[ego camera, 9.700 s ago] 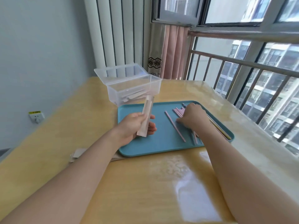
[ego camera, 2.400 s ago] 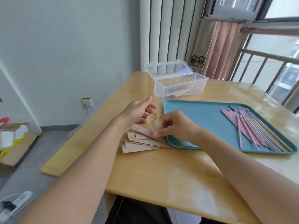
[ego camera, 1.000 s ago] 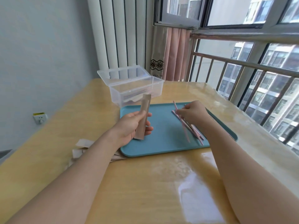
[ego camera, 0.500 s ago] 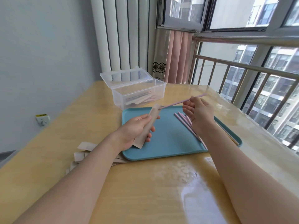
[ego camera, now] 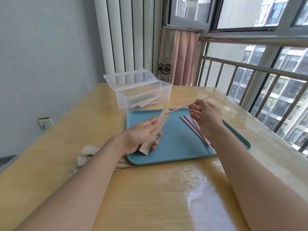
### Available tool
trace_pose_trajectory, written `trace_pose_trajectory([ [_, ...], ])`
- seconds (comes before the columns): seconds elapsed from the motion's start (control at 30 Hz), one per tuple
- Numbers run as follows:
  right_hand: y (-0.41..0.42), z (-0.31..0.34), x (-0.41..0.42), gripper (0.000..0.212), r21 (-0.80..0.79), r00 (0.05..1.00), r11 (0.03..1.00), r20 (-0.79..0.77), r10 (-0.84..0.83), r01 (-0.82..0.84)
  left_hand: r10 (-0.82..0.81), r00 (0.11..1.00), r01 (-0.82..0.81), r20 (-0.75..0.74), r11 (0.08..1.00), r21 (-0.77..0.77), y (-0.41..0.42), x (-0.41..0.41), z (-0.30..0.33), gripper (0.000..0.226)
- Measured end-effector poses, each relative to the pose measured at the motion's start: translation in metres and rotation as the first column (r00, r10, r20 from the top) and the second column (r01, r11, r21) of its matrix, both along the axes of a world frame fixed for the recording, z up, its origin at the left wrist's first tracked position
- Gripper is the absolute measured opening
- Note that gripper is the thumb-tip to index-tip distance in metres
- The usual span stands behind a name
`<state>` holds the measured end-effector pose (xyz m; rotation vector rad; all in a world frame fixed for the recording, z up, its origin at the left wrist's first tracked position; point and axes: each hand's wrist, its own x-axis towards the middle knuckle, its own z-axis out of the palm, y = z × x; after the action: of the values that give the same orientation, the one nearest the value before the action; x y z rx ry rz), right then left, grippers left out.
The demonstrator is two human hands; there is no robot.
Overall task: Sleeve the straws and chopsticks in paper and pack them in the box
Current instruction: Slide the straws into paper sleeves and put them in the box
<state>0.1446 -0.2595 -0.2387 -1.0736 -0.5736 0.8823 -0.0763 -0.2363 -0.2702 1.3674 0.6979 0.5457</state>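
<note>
My left hand (ego camera: 140, 135) grips a brown paper sleeve (ego camera: 155, 131), tilted with its open end up, above the blue tray (ego camera: 173, 152). My right hand (ego camera: 206, 116) pinches a pink straw (ego camera: 181, 106) between thumb and forefinger; the straw's tip touches the sleeve's mouth. More pink straws (ego camera: 195, 129) lie on the tray under my right wrist. The clear plastic box (ego camera: 144, 95) stands behind the tray with its lid open and several sleeved pieces inside.
A pile of loose paper sleeves (ego camera: 88, 157) lies on the wooden table (ego camera: 150, 189) left of the tray, partly under my left forearm. A window railing (ego camera: 260, 69) runs along the right. A wall socket (ego camera: 44, 123) sits low on the left wall.
My right hand picked one straw off the tray and raised it. The straw's tip now meets the mouth of the sleeve, which my left hand has tilted toward it.
</note>
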Motion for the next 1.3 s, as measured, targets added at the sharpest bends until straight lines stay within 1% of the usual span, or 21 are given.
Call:
trace_pose_trajectory([
  [0.23, 0.000, -0.001, 0.002, 0.009, -0.041, 0.998, 0.998, 0.027, 0.051, -0.050, -0.011, 0.997, 0.016, -0.072, 0.998, 0.063, 0.001, -0.001, -0.001, 0.032],
  [0.33, 0.001, -0.002, 0.004, 0.015, -0.028, 0.998, 0.998, 0.016, 0.061, -0.061, -0.020, 0.997, 0.026, -0.078, 0.997, 0.076, 0.001, 0.000, 0.000, 0.032],
  [0.4, 0.001, -0.003, 0.004, 0.017, -0.002, 0.997, 0.997, -0.009, 0.080, -0.080, -0.027, 0.996, 0.035, -0.086, 0.995, 0.089, 0.001, -0.001, 0.000, 0.033],
  [0.57, 0.002, -0.006, 0.001, 0.007, 0.067, 0.981, 0.987, -0.122, 0.151, -0.144, -0.028, 0.997, 0.032, -0.071, 0.997, 0.065, 0.000, -0.001, 0.002, 0.034],
  [0.63, 0.003, -0.008, 0.001, 0.005, 0.077, 0.977, 0.983, -0.121, 0.174, -0.165, -0.027, 0.998, 0.030, -0.065, 0.998, 0.048, -0.001, -0.001, 0.002, 0.035],
  [0.7, 0.004, -0.009, 0.000, 0.006, 0.067, 0.979, 0.981, -0.083, 0.187, -0.182, -0.032, 0.997, 0.034, -0.073, 0.999, 0.039, 0.000, -0.001, 0.002, 0.037],
  [0.83, 0.005, -0.011, 0.000, 0.009, -0.008, 0.966, 0.967, 0.045, 0.253, -0.253, -0.029, 0.994, 0.034, -0.106, 0.998, 0.046, 0.000, -0.001, 0.002, 0.038],
  [0.9, 0.005, -0.012, -0.001, 0.014, -0.039, 0.953, 0.958, 0.095, 0.287, -0.285, -0.021, 0.992, 0.029, -0.123, 0.998, 0.060, 0.000, -0.001, 0.002, 0.039],
  [0.93, 0.005, -0.013, -0.003, 0.023, -0.030, 0.955, 0.960, 0.096, 0.279, -0.278, -0.019, 0.991, 0.029, -0.136, 0.997, 0.071, -0.001, -0.001, 0.002, 0.039],
  [1.0, 0.006, -0.013, -0.003, 0.048, 0.011, 0.969, 0.974, 0.101, 0.226, -0.228, -0.011, 0.986, 0.028, -0.165, 0.994, 0.103, -0.002, -0.002, 0.002, 0.039],
  [1.03, 0.006, -0.013, -0.003, 0.055, 0.025, 0.969, 0.977, 0.137, 0.205, -0.210, -0.006, 0.985, 0.026, -0.173, 0.993, 0.112, -0.003, -0.001, 0.002, 0.039],
  [1.07, 0.006, -0.014, -0.003, 0.057, 0.029, 0.962, 0.977, 0.185, 0.201, -0.210, 0.000, 0.985, 0.020, -0.175, 0.993, 0.113, -0.003, -0.001, 0.003, 0.039],
  [1.13, 0.006, -0.015, -0.004, 0.048, 0.013, 0.940, 0.971, 0.254, 0.229, -0.240, 0.015, 0.985, 0.002, -0.171, 0.995, 0.101, -0.003, -0.001, 0.003, 0.039],
  [1.2, 0.007, -0.018, -0.005, 0.036, -0.025, 0.920, 0.962, 0.289, 0.266, -0.270, 0.030, 0.986, -0.017, -0.162, 0.997, 0.078, -0.003, -0.001, 0.004, 0.040],
  [1.3, 0.007, -0.019, -0.009, 0.022, -0.093, 0.882, 0.957, 0.372, 0.290, -0.275, 0.048, 0.989, -0.043, -0.137, 0.998, 0.038, -0.003, -0.001, 0.004, 0.040],
])
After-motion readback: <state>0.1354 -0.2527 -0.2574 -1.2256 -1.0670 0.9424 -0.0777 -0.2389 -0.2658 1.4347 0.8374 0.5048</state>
